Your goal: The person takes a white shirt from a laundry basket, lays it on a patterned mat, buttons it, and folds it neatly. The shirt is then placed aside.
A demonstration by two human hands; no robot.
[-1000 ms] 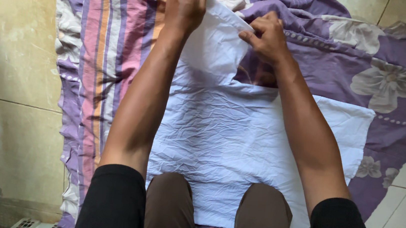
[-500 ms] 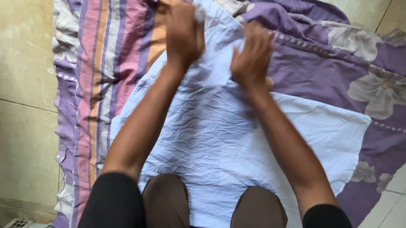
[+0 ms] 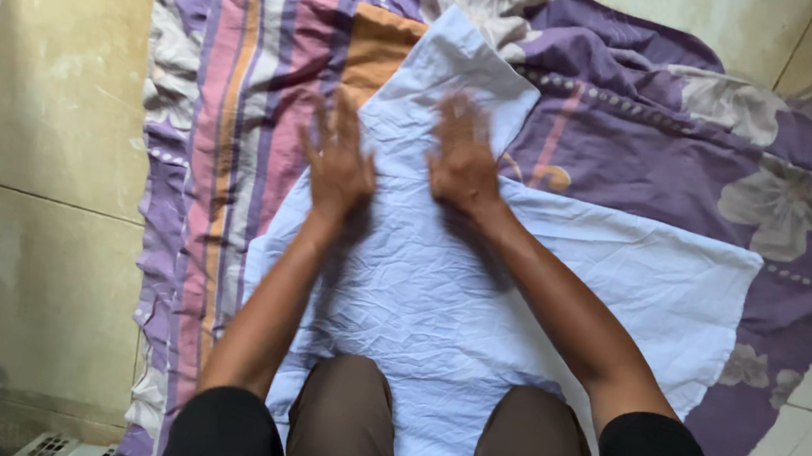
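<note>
tiled floor (image 3: 20, 167) | purple floral bedsheet (image 3: 655, 154) spread directly on it

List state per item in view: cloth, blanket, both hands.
white cloth: spread out, wrinkled, top flap folded over.
purple floral blanket: laid flat on the tiled floor, under the cloth.
left hand: open, palm flat on the cloth.
right hand: open, palm flat on the cloth.

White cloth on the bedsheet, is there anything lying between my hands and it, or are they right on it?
Nothing visible is in the way. The left hand and right hand both lie flat, fingers spread, directly on the white cloth, near its folded upper part. The cloth itself rests on the purple floral bedsheet.
</note>
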